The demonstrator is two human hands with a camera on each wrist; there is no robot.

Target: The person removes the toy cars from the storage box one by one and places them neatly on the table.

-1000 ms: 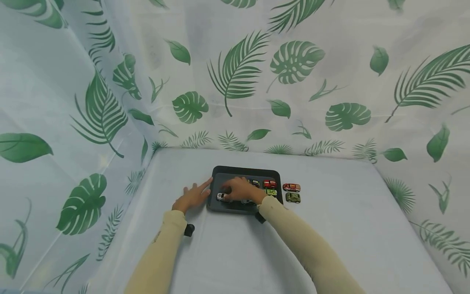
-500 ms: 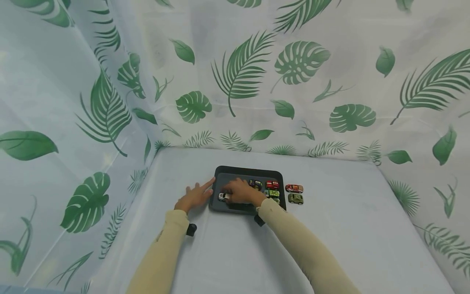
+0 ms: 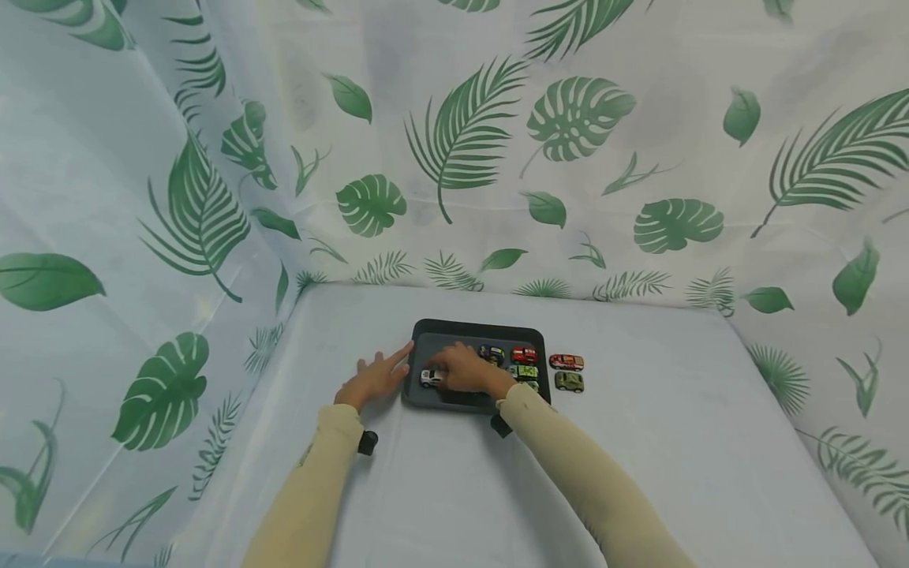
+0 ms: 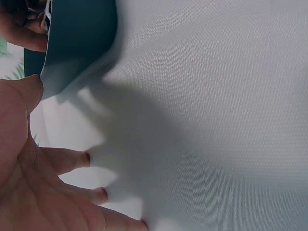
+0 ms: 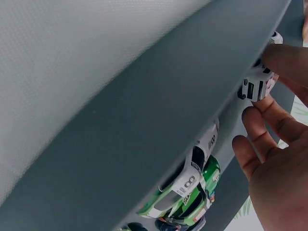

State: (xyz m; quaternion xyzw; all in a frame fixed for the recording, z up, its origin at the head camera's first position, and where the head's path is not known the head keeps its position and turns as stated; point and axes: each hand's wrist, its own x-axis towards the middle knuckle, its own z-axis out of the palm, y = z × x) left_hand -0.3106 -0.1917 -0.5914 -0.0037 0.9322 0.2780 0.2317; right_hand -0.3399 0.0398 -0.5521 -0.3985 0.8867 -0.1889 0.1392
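Note:
A dark tray (image 3: 454, 407) lies on the white table with several toy cars in it. The right hand (image 3: 465, 369) reaches into its left part; in the right wrist view that hand (image 5: 284, 159) pinches a white toy car (image 5: 255, 86) between thumb and fingers. The same white car (image 3: 430, 378) shows at the tray's left side in the head view. The left hand (image 3: 372, 381) is spread beside the tray, one digit touching its left edge. In the left wrist view, the left hand's (image 4: 48, 178) fingers are stretched out, their tips at the table surface.
Inside the tray are a red car (image 3: 524, 355), a lime-green car (image 3: 524, 371) and a dark blue car (image 3: 491, 353). To the right of the tray, a red-orange car (image 3: 566, 362) and an olive car (image 3: 569, 382) stand on the table. Leaf-patterned sheets hang behind and at the left.
The right hand has drawn slightly back toward the tray's left middle, uncovering the dark blue car more. The left hand stays at the tray's edge. The whole head view has shifted slightly.

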